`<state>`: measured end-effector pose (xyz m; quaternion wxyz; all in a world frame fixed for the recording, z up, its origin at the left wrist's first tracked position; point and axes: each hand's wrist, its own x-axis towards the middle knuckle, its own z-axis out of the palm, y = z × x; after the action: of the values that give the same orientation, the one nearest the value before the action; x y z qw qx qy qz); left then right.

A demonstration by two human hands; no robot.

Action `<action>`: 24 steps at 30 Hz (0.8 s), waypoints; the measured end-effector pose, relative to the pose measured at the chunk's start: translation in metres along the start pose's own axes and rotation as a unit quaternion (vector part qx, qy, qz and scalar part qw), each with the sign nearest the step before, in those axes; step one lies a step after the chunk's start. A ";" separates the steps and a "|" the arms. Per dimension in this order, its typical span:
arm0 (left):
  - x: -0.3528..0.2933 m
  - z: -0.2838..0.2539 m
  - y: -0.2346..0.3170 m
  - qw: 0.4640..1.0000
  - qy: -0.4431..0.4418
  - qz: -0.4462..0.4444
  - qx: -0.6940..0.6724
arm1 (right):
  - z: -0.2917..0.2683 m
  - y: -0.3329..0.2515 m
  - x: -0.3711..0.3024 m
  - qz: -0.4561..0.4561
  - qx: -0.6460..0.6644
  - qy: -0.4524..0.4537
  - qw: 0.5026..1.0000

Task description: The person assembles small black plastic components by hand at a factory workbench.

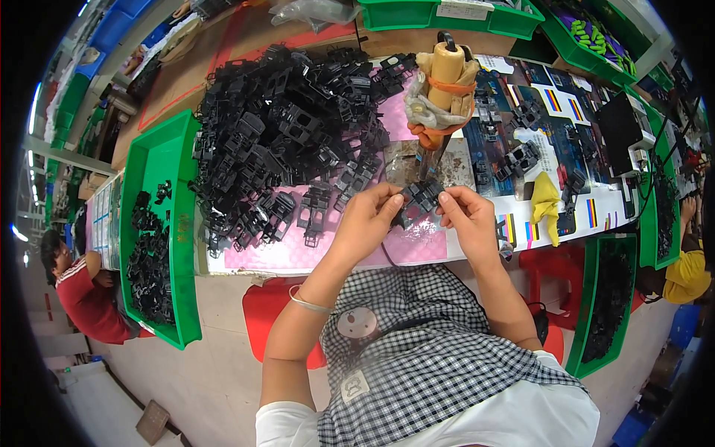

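At the frame's center, the left hand [370, 217] and right hand [469, 216] pinch a black plastic part [424, 197] from either side with thumb and fingertips, beneath the tip of an upright tool with a wrapped handle [445, 78]. A heap of similar black parts [279, 119] covers the upper-left table [216, 264]; a yellow cloth [545, 200] lies right of center, and a green bin [189, 246] stands at left.

No words or numbers can be read clearly. Small print is borne by a white label [465, 10] on the far green bin [402, 18] and by colourful sheets [558, 103] at the right; faint yellow marks [184, 228] are seen on the left green tray [191, 298].
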<state>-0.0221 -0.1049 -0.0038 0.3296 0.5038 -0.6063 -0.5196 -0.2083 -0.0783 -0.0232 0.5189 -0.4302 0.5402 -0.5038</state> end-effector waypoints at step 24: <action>-0.070 0.004 0.001 0.987 0.141 0.013 0.071 | 0.019 -0.001 -0.027 -0.014 0.002 -0.118 0.993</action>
<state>-0.0069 -0.0373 0.0050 0.3815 0.5865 -0.5957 -0.3946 -0.1867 -0.0538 -0.0182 0.5726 -0.4929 0.4685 -0.4579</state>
